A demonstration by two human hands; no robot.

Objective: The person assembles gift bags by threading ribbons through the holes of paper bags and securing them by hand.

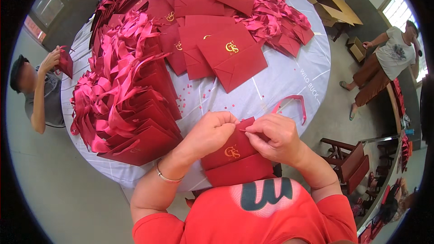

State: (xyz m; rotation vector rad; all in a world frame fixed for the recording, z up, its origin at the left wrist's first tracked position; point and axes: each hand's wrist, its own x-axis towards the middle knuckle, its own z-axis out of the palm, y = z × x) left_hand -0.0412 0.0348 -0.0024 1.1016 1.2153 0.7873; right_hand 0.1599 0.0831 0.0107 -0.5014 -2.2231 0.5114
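Observation:
A flat dark red paper gift bag (226, 153) with a gold emblem lies at the table's near edge, against my red shirt. At its upper left corner my left hand (212, 128) is closed, thumb and finger pinching the edge. My right hand (275, 137) pinches a thin end of pink ribbon at the bag's top edge, close to the left fingertips. The rest of that ribbon (296, 98) loops out onto the cloth beyond my right hand. Whether the end passes through a hole is hidden by my fingers.
To the left stands a dense row of red bags (140, 140) with pink ribbon handles (120, 63). Flat bags (233, 56) without visible ribbons overlap ahead. More ribboned bags (289, 38) lie far right. Small red dots (203, 95) litter the white tablecloth (289, 76). Another person (38, 85) works at left; one stands right.

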